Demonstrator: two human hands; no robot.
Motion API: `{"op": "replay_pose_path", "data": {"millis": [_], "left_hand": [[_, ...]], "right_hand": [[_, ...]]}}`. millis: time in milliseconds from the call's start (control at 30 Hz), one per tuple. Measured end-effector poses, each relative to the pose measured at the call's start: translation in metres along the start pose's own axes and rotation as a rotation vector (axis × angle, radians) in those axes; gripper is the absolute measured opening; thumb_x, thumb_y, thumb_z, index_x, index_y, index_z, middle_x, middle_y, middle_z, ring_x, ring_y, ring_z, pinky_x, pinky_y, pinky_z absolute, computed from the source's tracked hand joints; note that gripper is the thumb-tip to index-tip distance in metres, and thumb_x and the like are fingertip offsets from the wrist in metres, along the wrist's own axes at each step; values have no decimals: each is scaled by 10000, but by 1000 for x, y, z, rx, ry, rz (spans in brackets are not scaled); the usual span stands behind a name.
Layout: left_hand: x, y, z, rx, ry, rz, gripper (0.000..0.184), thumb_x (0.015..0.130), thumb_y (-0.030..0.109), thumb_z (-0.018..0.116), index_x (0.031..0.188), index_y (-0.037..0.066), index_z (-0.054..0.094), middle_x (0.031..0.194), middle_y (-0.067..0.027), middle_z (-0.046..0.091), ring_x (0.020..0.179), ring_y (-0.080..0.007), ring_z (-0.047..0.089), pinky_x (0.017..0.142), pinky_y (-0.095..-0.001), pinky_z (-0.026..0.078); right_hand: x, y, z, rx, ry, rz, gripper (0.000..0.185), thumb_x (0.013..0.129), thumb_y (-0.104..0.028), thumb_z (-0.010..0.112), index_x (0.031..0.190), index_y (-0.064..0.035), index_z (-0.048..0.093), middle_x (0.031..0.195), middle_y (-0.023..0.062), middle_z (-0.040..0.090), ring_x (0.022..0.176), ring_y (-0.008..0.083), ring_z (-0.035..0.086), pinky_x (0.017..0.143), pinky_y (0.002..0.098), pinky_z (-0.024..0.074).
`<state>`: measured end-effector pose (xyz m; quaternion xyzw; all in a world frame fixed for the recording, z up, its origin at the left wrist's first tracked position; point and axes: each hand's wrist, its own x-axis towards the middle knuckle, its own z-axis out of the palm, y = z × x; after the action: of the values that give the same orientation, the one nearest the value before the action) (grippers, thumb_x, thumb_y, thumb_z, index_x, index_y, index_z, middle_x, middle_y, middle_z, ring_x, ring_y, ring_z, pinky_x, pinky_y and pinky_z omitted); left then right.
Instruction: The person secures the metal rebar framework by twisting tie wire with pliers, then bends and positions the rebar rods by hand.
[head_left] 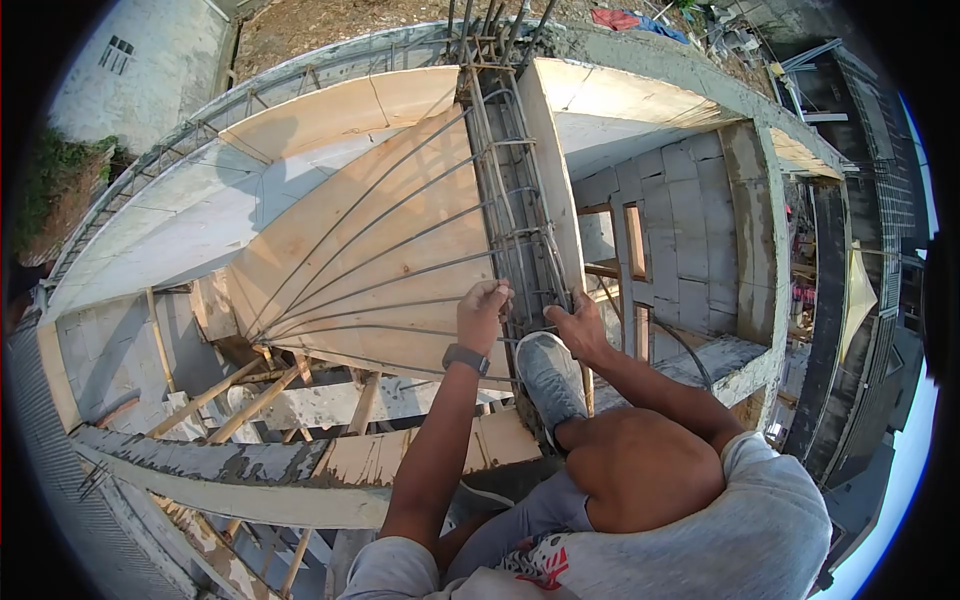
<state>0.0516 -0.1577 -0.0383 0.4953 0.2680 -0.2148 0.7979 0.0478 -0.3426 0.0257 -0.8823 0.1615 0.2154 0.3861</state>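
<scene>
My left hand (484, 308), with a dark watch (466, 359) on its wrist, is closed in a pinch at the left edge of the steel rebar cage (518, 190). What it pinches is too small to make out. Close to the cage's right side, my right hand (580, 325) has its fingers curled at the bars and a plywood edge; what they hold is hidden. Thin steel rods (385, 225) fan out over a plywood sheet (420, 190) and meet the cage on its left. My grey shoe (549, 378) rests on the cage just below my hands.
Right of the cage, an upright board (553, 160) borders an opening down to block walls (680, 230). Wooden props (255, 400) stand in an opening at lower left. A concrete beam (250, 475) crosses below, and rebar ends (497, 30) stick up at the top.
</scene>
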Motion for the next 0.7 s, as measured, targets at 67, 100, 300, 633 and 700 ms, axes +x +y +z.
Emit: {"op": "replay_pose_path", "data": {"millis": [67, 100, 300, 633, 700], "left_hand": [[0, 0, 5, -3, -79, 11, 193, 939, 223, 650, 1060, 72, 656, 983, -25, 702, 816, -86, 641, 690, -239, 496], [-2, 1, 9, -6, -119, 16, 188, 943, 221, 644, 1054, 70, 653, 1002, -32, 697, 829, -91, 642, 699, -244, 498], [-8, -10, 32, 133, -245, 111, 187, 964, 180, 605, 1055, 18, 630, 1126, -78, 672, 943, -108, 621, 820, -273, 504], [2, -22, 42, -139, -300, 111, 119, 976, 137, 573, 1019, 26, 584, 1414, -103, 507, 999, -104, 579, 886, -265, 481], [3, -19, 42, -169, -301, 76, 108, 978, 131, 566, 1017, 32, 579, 1420, -92, 502, 999, -99, 580, 888, -264, 478]], "right_hand": [[-8, -14, -12, 294, -268, 255, 353, 851, -241, 619, 1029, 60, 571, 729, 136, 597, 613, 255, 590, 573, 395, 505], [-11, -18, -14, 440, -401, 382, 327, 855, -255, 620, 981, 45, 592, 704, 118, 593, 560, 218, 572, 517, 373, 493], [-4, -47, -8, 457, -471, 536, 229, 903, -177, 462, 912, 11, 593, 729, 123, 620, 541, 211, 587, 432, 328, 383], [21, -56, -17, 304, -410, 591, 133, 877, -134, 540, 869, -21, 609, 787, 110, 640, 630, 193, 610, 559, 374, 527], [26, -61, -18, 245, -422, 590, 126, 875, -131, 542, 893, -28, 613, 842, 102, 643, 711, 191, 617, 637, 426, 552]]}}
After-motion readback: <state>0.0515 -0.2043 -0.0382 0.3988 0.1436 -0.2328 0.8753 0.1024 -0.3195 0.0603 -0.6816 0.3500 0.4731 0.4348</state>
